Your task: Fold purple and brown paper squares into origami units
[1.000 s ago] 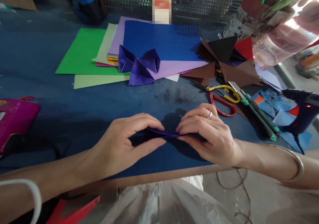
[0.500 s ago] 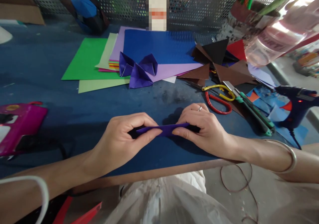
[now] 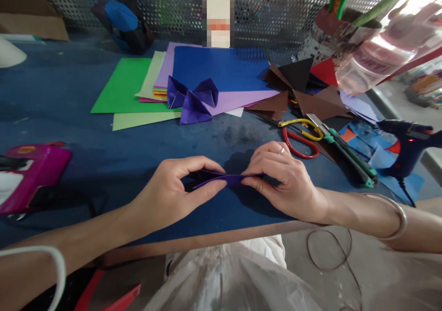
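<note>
A folded purple paper (image 3: 234,180) is held edge-on above the blue table between both hands. My left hand (image 3: 184,186) pinches its left part between thumb and fingers, and the layers there stand slightly apart. At its right end, my right hand (image 3: 276,175), with a ring on one finger, pinches it the same way. Beyond the hands, a folded purple paper shape (image 3: 193,100) with several points rests on the front of a stack topped by a blue sheet (image 3: 221,69).
Scissors (image 3: 300,138), a green cutter (image 3: 345,154), brown paper pieces (image 3: 319,103) and a glue gun (image 3: 405,145) lie to the right. A magenta device (image 3: 41,175) sits at the left. At the back right stand a pot (image 3: 324,39) and a clear bottle (image 3: 369,67).
The layers at the left part of the held paper have parted, showing a gap. The left hand has moved slightly right; the camera view has shifted a little.
</note>
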Action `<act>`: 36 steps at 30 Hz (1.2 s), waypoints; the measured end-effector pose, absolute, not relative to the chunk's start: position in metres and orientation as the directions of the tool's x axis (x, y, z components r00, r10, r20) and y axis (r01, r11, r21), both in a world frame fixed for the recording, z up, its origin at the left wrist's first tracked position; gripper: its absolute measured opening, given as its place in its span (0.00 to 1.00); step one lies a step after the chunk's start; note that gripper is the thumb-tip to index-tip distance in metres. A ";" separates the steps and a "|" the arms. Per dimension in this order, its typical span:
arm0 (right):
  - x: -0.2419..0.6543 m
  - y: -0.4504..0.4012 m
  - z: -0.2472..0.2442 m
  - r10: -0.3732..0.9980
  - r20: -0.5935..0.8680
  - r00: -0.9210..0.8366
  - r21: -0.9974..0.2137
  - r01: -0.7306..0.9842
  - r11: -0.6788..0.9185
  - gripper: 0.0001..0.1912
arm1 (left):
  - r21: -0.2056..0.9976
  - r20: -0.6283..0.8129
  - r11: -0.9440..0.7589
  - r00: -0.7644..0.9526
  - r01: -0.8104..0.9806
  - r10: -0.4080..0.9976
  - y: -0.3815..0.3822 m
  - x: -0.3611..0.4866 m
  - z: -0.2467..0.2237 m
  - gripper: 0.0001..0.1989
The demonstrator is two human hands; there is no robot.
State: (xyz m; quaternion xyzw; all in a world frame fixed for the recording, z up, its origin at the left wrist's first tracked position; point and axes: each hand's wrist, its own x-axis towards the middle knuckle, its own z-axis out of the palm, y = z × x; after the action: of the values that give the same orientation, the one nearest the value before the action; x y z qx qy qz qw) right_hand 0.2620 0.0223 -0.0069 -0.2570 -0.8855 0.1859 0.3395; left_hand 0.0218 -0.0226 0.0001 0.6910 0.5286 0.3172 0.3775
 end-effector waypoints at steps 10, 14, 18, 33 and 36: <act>0.262 0.020 -0.006 0.583 0.480 -0.655 -0.497 0.344 0.796 0.02 | 0.786 0.208 -0.317 0.256 0.530 0.944 -0.024 0.023 0.002 0.05; 0.262 0.020 -0.004 0.553 0.523 -0.648 -0.375 0.408 0.833 0.10 | 0.758 0.175 -0.284 0.236 0.587 0.956 -0.024 0.022 -0.001 0.06; 0.263 0.021 -0.004 0.444 0.599 -0.666 -0.232 0.387 0.892 0.08 | 0.726 0.199 -0.307 0.240 0.616 0.950 -0.024 0.022 -0.002 0.02; 0.271 0.024 -0.009 0.193 0.439 -0.878 -0.305 0.056 0.951 0.11 | 0.270 0.487 -0.819 0.662 0.506 0.570 -0.035 0.011 -0.013 0.08; 0.272 0.022 -0.008 0.175 0.437 -0.882 -0.261 0.061 0.963 0.11 | 0.290 0.464 -0.807 0.662 0.515 0.589 -0.036 0.008 -0.011 0.09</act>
State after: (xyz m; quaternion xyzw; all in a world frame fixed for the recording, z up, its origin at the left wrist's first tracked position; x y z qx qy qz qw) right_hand 0.2721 0.0223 -0.0077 -0.0613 -0.9626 0.1207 0.2346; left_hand 0.0084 -0.0357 -0.0110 0.9092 0.3034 0.2772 0.0668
